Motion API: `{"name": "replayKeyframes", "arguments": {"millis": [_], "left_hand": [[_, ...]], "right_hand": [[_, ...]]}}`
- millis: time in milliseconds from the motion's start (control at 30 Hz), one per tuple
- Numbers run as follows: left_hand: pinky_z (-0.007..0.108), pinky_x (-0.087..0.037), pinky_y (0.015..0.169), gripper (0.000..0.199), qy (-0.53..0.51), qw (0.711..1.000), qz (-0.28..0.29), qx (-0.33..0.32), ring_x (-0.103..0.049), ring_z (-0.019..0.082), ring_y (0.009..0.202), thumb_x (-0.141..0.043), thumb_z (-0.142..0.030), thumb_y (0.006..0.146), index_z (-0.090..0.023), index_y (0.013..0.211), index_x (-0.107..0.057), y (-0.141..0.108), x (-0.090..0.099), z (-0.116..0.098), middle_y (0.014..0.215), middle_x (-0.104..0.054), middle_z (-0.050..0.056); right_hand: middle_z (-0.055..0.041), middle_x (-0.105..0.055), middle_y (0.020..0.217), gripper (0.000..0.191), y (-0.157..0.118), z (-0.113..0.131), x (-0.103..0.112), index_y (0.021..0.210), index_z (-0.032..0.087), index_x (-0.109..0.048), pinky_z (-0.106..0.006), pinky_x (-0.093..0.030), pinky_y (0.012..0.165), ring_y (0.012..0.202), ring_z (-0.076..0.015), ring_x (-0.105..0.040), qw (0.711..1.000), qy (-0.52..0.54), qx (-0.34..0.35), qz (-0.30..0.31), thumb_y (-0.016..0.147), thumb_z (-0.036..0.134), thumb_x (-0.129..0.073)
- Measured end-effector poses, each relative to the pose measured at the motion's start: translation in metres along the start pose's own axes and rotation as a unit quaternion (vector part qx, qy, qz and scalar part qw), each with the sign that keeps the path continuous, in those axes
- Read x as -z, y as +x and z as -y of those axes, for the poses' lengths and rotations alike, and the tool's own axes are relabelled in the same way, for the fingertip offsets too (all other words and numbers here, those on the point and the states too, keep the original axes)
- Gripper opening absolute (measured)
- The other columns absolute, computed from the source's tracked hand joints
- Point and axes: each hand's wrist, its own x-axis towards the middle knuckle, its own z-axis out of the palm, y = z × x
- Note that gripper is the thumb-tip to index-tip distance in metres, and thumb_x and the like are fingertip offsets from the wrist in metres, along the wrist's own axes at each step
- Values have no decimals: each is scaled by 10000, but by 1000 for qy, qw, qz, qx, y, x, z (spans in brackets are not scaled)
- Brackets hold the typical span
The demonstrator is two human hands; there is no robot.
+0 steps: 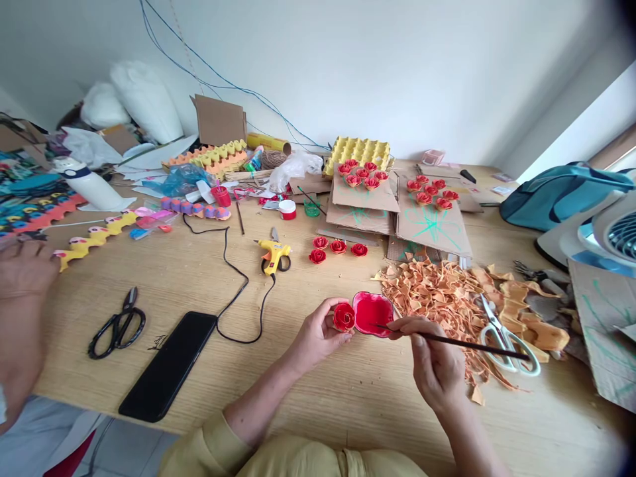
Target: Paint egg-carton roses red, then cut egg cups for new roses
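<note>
Between the thumb and fingers of my left hand (320, 334) is a small red paper rose (344, 317), its open side facing up. Just right of it sits a scalloped dish of red paint (373, 314). My right hand (437, 361) pinches a long dark paintbrush (470, 344), whose tip dips into the paint. The bristles themselves are hard to make out. Beyond the dish, several finished-looking red roses (338, 246) stand on the table, and more roses (362, 173) rest on cardboard pieces (432, 228) marked with green lines.
Orange carton scraps (427, 291) and white-handled scissors (507, 341) lie to the right. A yellow glue gun (273, 255) with its cord, a black phone (169, 364) and black scissors (119, 324) lie left. Another person's arm (22, 298) rests at the left edge. A fan (606, 232) stands far right.
</note>
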Motion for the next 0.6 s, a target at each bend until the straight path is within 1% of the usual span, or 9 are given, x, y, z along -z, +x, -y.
{"name": "replayKeyframes", "arguments": {"millis": [67,133,233,300,467,600], "left_hand": [[265,-562,828,526,14,1000,-6,-7,-687,173,920,-810,-207,773,-177,1244,-576,0,0,1,1065,-711,59],[280,-566,864,522,31,999,-11,-18,-691,193,976,-815,-227,775,-175,1243,-592,0,0,0,1116,-716,74],[299,-565,914,488,58,998,-13,-31,-696,213,1041,-801,-253,800,-179,1244,-613,-1,-1,-4,1187,-717,91],[307,-562,938,475,70,997,-16,-36,-698,222,1068,-798,-265,808,-182,1242,-623,-1,-2,-7,1217,-715,97],[306,-585,897,502,68,997,-11,-32,-716,230,1039,-808,-276,799,-174,1254,-622,-3,-1,-9,1189,-729,104],[307,-578,923,500,73,997,-13,-33,-713,223,1046,-817,-285,801,-174,1248,-621,-3,0,-7,1188,-733,101]], "right_hand": [[-81,-706,1053,224,-4,1,-1,1105,228,-576,-343,-564,824,938,-188,-697,998,54,17,5,1048,137,-380],[-94,-704,1076,218,-8,3,-3,1144,227,-560,-363,-569,836,993,-204,-690,995,81,35,37,1047,149,-381],[-112,-701,1113,219,-11,5,-7,1188,221,-550,-374,-574,851,1040,-215,-689,991,84,52,87,1037,152,-408],[-117,-702,1122,221,-10,7,-9,1195,221,-548,-369,-578,853,1040,-213,-695,990,81,52,107,1032,150,-416],[-118,-708,1119,228,-7,11,-9,1184,227,-552,-366,-584,861,1081,-218,-690,988,94,44,113,1038,150,-396],[-128,-702,1131,221,-8,6,-5,1180,224,-547,-376,-585,860,1091,-222,-682,989,88,43,107,1039,153,-392]]}}
